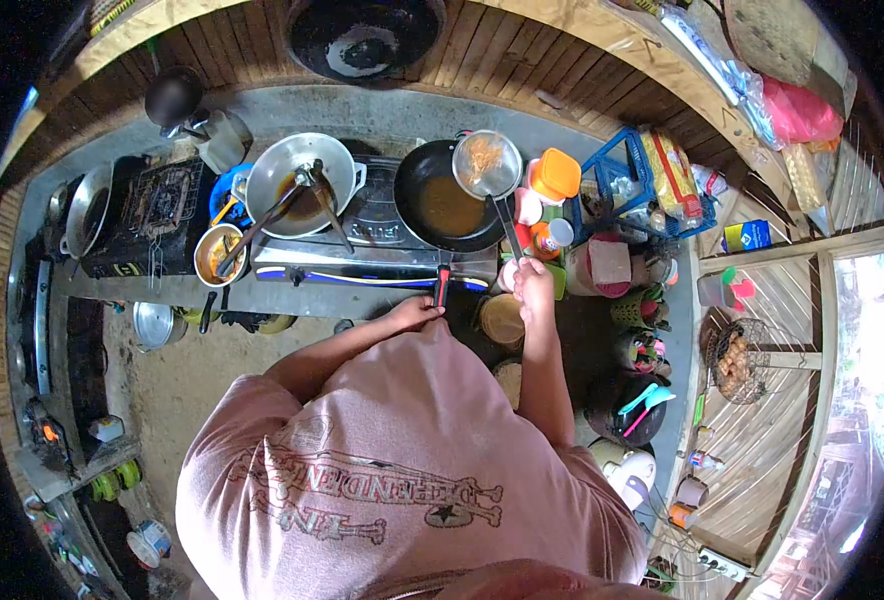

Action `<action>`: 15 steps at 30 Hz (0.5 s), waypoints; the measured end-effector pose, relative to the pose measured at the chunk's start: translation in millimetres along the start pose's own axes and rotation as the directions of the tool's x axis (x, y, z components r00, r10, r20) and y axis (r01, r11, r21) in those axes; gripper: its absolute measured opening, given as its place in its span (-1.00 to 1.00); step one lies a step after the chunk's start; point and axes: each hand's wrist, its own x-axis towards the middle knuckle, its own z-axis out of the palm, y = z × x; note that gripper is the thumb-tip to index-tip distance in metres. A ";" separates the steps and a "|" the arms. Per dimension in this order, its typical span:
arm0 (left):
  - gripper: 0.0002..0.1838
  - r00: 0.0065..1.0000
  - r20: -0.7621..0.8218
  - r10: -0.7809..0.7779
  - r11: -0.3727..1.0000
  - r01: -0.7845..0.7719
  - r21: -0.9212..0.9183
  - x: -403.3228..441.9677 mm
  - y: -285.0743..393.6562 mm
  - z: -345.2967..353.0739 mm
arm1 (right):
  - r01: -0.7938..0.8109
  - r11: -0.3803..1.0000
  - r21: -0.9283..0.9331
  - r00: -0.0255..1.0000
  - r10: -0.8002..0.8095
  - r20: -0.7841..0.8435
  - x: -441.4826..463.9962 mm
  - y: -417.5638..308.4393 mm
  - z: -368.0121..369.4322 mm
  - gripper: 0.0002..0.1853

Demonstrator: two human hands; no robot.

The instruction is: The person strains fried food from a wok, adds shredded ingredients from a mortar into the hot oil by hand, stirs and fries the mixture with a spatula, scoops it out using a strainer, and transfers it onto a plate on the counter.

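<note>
My right hand (534, 288) is closed round the dark handle of a strainer (484, 160), which holds some orange-brown fried bits. The strainer is over the far right rim of a black frying pan (432, 212) with brown oil in it. My left hand (417, 313) is closed at the end of the pan's black and red handle (443, 285). The pan sits on the right side of a gas stove (377, 262). On the left burner stands a silver wok (262, 170) with dark liquid and long utensils resting across it.
Left of the stove are a bowl of orange-red food (205, 255) and a blackened second stove (157, 200). To the right stand an orange-lidded container (556, 173), a blue basket (607, 160) and a lidded bucket (602, 265). A wire basket of eggs (732, 365) hangs on the right wall.
</note>
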 end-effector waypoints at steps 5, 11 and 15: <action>-0.71 0.999 -0.016 -0.037 0.997 0.038 0.072 -7.6 17.8 0.3 | 0.007 1.000 -0.005 1.000 -0.007 0.005 2.5 0.1 -0.8 -0.80; -0.70 0.999 -0.002 -0.049 0.996 0.049 0.079 -10.6 22.8 1.1 | -0.005 1.000 0.013 1.000 0.005 0.026 1.1 2.3 -3.6 -0.82; -0.72 1.000 -0.015 -0.022 0.999 0.022 0.031 -3.2 6.9 1.6 | -0.007 0.999 0.033 1.000 0.006 0.030 6.8 10.5 -6.4 -0.84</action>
